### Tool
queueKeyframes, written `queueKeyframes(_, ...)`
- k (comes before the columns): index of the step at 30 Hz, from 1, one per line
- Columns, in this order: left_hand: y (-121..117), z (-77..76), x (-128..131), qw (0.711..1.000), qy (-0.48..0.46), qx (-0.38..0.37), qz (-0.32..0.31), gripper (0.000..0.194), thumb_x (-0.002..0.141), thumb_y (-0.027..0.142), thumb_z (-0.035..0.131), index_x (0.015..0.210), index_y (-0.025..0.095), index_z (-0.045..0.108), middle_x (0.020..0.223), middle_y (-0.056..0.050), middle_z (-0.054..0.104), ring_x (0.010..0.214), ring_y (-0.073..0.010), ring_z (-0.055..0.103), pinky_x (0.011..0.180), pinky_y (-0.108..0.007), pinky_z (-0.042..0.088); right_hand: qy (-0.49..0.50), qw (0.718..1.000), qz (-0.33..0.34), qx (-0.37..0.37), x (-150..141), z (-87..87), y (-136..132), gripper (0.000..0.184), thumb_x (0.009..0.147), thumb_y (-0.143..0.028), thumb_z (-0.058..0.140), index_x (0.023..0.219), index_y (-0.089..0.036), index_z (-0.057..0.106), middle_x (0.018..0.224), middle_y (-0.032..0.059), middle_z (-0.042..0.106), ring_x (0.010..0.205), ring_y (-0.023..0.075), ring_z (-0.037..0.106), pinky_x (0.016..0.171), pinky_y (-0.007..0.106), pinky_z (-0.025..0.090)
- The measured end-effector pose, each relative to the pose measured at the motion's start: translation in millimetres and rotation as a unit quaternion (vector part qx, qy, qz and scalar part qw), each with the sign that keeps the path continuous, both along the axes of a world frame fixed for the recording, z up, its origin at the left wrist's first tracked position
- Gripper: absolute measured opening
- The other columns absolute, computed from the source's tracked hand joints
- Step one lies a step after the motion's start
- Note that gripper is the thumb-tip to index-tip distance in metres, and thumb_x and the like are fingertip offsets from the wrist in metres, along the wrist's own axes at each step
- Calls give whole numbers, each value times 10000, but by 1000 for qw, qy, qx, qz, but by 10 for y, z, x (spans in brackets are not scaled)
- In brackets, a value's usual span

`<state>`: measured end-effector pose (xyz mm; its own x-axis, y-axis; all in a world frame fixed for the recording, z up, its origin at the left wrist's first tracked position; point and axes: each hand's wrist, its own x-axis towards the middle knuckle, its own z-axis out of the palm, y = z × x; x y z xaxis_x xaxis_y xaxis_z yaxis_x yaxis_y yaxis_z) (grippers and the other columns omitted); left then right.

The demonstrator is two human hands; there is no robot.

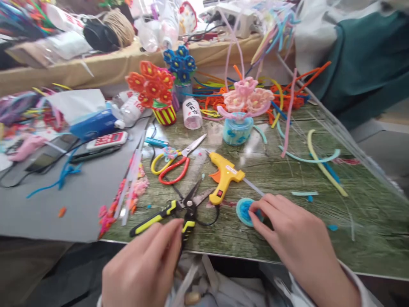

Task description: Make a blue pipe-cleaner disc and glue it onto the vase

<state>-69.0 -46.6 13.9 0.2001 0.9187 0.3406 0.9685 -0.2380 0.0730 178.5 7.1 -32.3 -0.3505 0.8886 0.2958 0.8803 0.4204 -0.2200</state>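
Closest to me is the left hand [142, 264], at the near edge of the surface [377, 221], its fingers together; I can't tell whether anything is pinched between them. Just beyond it, the black-and-yellow shears [189, 204] lie with their blades spread, one handle partly behind the hand (whether they touch, I can't make out).

The right hand [297, 232] has its fingers clamped on the darker middle of the round blue piece [243, 212], which lies near the near edge, right of the shears. Beyond that piece is a yellow glue gun [224, 175], on its side, nozzle pointing away and left, a glue stick [254, 187] poking from its back. Left of the gun, the red-and-yellow-handled scissors [184, 155] lie open.

Farther back, orange flowers [151, 87] stand in a striped pot [165, 115], blue flowers [180, 63] behind them. A printed cup [192, 113] sits between the striped pot and a light-blue pot [237, 129] of pink flowers [247, 94]. Toward the right edge, a pale yellow strip [327, 167] crosses a mint one [305, 158].
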Motion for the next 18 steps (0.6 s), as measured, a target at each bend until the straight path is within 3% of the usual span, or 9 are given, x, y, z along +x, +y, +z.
queueKeyframes(3,-9,52,-361,980,79,-44,175,207,949,310,471,1001,242,659,781,7,709,645,-168,670,552,-284,368,-6,1000,-7,11,2,-7,-10,400,997,-352,340,711,-213,582,681,-6,588,623,181,582,593,318,340)
queueKeyframes(6,92,28,-589,953,104,-126,254,256,947,322,430,1012,259,669,810,-11,695,669,-210,657,515,-287,325,2,1000,-21,-7,11,50,-42,388,983,-395,344,722,-230,579,692,-25,592,614,165,597,564,301,350)
queueKeyframes(12,334,-98,-650,937,60,-247,241,232,916,330,450,1002,284,660,895,-7,714,811,-235,659,614,-303,367,29,994,-83,-71,159,154,-162,293,902,-470,426,766,-271,593,750,-55,632,580,127,605,507,249,391)
queueKeyframes(15,368,-124,-643,939,56,-250,230,244,915,334,427,975,272,655,902,-13,719,798,-226,659,603,-300,365,32,985,-144,-87,351,89,-214,312,859,-533,433,795,-285,612,766,-40,658,571,149,621,482,250,409)
queueKeyframes(18,364,-131,-660,945,55,-233,223,251,915,334,413,916,268,655,890,-14,722,786,-218,657,581,-291,348,3,974,-199,-109,537,-36,-249,365,832,-586,436,769,-282,628,653,-20,629,469,166,585,412,257,371)
